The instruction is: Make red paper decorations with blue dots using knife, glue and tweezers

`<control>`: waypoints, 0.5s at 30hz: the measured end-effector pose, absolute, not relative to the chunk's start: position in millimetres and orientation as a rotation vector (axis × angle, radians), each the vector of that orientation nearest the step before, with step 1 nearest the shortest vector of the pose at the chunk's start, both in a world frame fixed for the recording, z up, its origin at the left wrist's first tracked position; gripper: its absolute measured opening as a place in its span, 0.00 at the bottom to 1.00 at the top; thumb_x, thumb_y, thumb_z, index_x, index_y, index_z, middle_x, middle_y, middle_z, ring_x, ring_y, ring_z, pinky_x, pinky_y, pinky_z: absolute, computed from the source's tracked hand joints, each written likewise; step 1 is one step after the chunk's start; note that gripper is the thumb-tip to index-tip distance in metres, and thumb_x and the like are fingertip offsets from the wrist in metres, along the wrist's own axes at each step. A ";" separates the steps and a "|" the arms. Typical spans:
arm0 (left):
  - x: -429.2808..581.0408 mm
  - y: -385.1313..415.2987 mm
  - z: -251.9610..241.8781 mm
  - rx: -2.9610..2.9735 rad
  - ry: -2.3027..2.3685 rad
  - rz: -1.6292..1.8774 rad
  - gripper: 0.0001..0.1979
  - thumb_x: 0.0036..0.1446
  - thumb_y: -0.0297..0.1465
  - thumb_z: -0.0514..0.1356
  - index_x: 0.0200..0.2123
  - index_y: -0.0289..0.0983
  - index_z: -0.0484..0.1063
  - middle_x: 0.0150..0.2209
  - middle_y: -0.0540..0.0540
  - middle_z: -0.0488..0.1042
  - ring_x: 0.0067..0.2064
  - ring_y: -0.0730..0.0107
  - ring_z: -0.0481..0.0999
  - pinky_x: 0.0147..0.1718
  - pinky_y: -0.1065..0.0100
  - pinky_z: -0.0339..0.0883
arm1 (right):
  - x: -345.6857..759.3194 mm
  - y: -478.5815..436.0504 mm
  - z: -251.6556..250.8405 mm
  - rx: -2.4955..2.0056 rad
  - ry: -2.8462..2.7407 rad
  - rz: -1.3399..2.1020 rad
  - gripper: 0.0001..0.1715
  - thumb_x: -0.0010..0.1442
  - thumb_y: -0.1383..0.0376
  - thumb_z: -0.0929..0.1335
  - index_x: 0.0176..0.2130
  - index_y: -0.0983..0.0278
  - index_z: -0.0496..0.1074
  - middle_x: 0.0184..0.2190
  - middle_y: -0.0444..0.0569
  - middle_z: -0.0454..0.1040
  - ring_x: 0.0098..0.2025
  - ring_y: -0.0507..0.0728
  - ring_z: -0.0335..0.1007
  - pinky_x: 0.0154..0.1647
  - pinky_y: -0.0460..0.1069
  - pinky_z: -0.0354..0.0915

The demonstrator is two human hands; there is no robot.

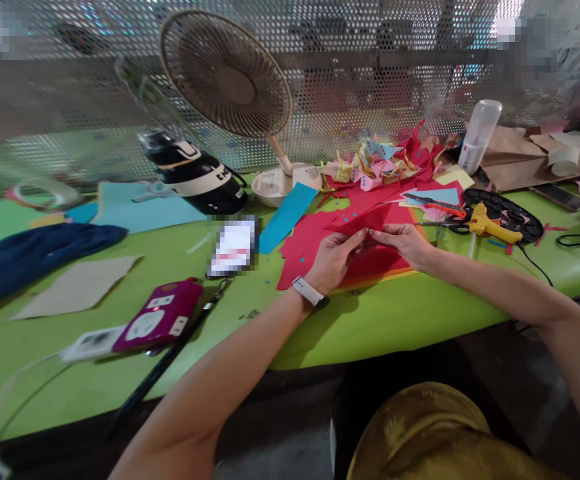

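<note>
gold cloth (435, 433) fills the bottom of the head view, just below the near edge of the green desk (395, 320). both forearms reach in over that edge, a white watch (307, 291) on the left wrist. left hand (331, 260) and right hand (404, 243) meet above a pile of red sheets (305, 250) lying right of the desk's middle, and each pinches a folded red paper (365, 219). as i judge it, thin paper gripped along one side only could slip or crease crooked if the two pinches pull unevenly. the fan (227, 73) at the far edge could lift it if it is running. a yellow glue gun (490, 227) and an orange cutter (435, 203) lie just right of the right hand, near enough for a wrist to brush. the paper's near edge sits between thumb and fingertips (387, 235) of both hands, left and right pinches close together, and the rest of it runs away from them toward the far edge.
</note>
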State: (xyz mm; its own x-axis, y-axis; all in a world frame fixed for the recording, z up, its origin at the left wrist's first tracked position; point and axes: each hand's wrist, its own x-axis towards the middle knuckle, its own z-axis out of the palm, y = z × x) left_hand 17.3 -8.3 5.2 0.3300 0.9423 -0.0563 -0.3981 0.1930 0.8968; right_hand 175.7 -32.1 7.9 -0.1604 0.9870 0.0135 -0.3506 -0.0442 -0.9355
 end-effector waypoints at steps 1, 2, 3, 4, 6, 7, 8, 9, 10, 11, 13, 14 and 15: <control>17.0 -8.5 4.9 0.939 0.729 1.068 0.17 0.33 0.37 0.79 0.27 0.36 0.82 0.28 0.47 0.82 0.34 0.64 0.82 0.42 0.63 0.76 | 175.7 -32.0 7.2 -0.868 -1.028 1.490 0.21 0.36 0.50 0.82 0.25 0.60 0.79 0.25 0.42 0.80 0.34 0.54 0.77 0.50 0.54 0.70; 16.8 -8.5 4.7 0.949 0.739 1.069 0.17 0.34 0.37 0.79 0.27 0.36 0.81 0.28 0.47 0.82 0.35 0.64 0.82 0.42 0.63 0.76 | 175.7 -31.9 6.5 -0.872 -1.011 1.494 0.21 0.36 0.50 0.82 0.26 0.60 0.80 0.25 0.42 0.80 0.34 0.54 0.77 0.50 0.54 0.70; 16.4 -8.5 4.6 0.960 0.753 1.069 0.16 0.35 0.37 0.78 0.27 0.36 0.81 0.28 0.46 0.82 0.35 0.63 0.82 0.41 0.63 0.76 | 175.7 -31.7 5.7 -0.878 -0.993 1.496 0.21 0.35 0.50 0.82 0.27 0.59 0.80 0.25 0.42 0.80 0.34 0.54 0.77 0.50 0.53 0.70; 16.0 -8.4 4.7 0.971 0.768 1.067 0.16 0.35 0.37 0.78 0.27 0.36 0.82 0.29 0.46 0.83 0.35 0.63 0.82 0.41 0.63 0.76 | 175.7 -31.5 5.1 -0.885 -0.972 1.500 0.22 0.34 0.51 0.82 0.27 0.59 0.81 0.25 0.42 0.81 0.34 0.54 0.77 0.49 0.53 0.70; 15.1 -8.1 5.6 0.998 0.787 1.061 0.17 0.36 0.38 0.78 0.28 0.36 0.82 0.29 0.45 0.83 0.36 0.61 0.83 0.40 0.63 0.76 | 175.9 -30.8 4.4 -0.891 -0.930 1.512 0.21 0.34 0.52 0.82 0.27 0.59 0.81 0.26 0.43 0.81 0.33 0.54 0.77 0.49 0.53 0.71; 14.7 -8.1 6.4 1.013 0.790 1.056 0.18 0.35 0.39 0.78 0.29 0.36 0.82 0.29 0.45 0.83 0.36 0.60 0.83 0.39 0.63 0.76 | 176.2 -30.4 4.6 -0.888 -0.912 1.520 0.20 0.34 0.53 0.82 0.27 0.60 0.81 0.27 0.43 0.81 0.34 0.54 0.77 0.49 0.53 0.71; 14.3 -8.2 7.4 1.025 0.789 1.053 0.18 0.35 0.39 0.78 0.30 0.36 0.83 0.29 0.45 0.83 0.36 0.59 0.83 0.39 0.63 0.76 | 176.6 -30.0 5.1 -0.881 -0.896 1.526 0.20 0.35 0.54 0.82 0.27 0.60 0.81 0.27 0.44 0.81 0.34 0.54 0.77 0.49 0.53 0.71; 14.1 -8.3 8.5 1.033 0.787 1.051 0.19 0.34 0.39 0.78 0.30 0.36 0.83 0.28 0.45 0.83 0.36 0.58 0.83 0.39 0.62 0.76 | 177.1 -29.6 5.9 -0.874 -0.884 1.527 0.19 0.35 0.55 0.82 0.27 0.61 0.81 0.27 0.44 0.81 0.34 0.54 0.77 0.48 0.53 0.71; 14.0 -8.7 9.5 1.036 0.785 1.051 0.20 0.33 0.40 0.79 0.30 0.36 0.83 0.28 0.45 0.83 0.36 0.58 0.83 0.39 0.62 0.77 | 177.7 -29.2 6.9 -0.864 -0.877 1.518 0.18 0.35 0.56 0.82 0.26 0.61 0.81 0.27 0.44 0.81 0.34 0.54 0.77 0.48 0.53 0.71; 14.0 -9.1 10.4 1.037 0.781 1.051 0.21 0.32 0.40 0.79 0.30 0.36 0.83 0.28 0.45 0.83 0.35 0.59 0.83 0.39 0.62 0.77 | 178.2 -29.0 7.9 -0.856 -0.873 1.504 0.18 0.35 0.56 0.82 0.26 0.61 0.80 0.27 0.44 0.81 0.33 0.53 0.76 0.48 0.52 0.71; 14.1 -10.1 11.4 1.037 0.774 1.052 0.21 0.32 0.41 0.79 0.30 0.36 0.83 0.29 0.45 0.83 0.34 0.60 0.83 0.40 0.62 0.77 | 179.1 -28.9 9.8 -0.848 -0.871 1.473 0.17 0.35 0.56 0.82 0.25 0.61 0.80 0.27 0.43 0.80 0.33 0.53 0.75 0.49 0.52 0.70; 14.2 -10.4 11.5 1.037 0.771 1.054 0.22 0.32 0.41 0.79 0.31 0.36 0.83 0.30 0.44 0.83 0.34 0.61 0.83 0.41 0.62 0.77 | 179.3 -29.1 10.4 -0.847 -0.872 1.461 0.17 0.36 0.57 0.82 0.25 0.61 0.80 0.27 0.43 0.80 0.33 0.52 0.74 0.49 0.51 0.70; 14.2 -10.6 11.4 1.038 0.769 1.056 0.22 0.32 0.41 0.79 0.31 0.35 0.83 0.30 0.44 0.84 0.34 0.61 0.83 0.41 0.62 0.77 | 179.3 -29.5 10.8 -0.847 -0.874 1.453 0.16 0.37 0.57 0.82 0.26 0.61 0.80 0.27 0.43 0.80 0.33 0.52 0.74 0.49 0.51 0.70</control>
State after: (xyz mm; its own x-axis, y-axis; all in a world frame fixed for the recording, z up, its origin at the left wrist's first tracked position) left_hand 14.2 -10.6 11.4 0.3271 0.9446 -0.0265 -0.3148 0.1354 0.9395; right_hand 179.3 -29.5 10.8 -0.0559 0.9983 -0.0149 -0.4547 -0.0387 -0.8898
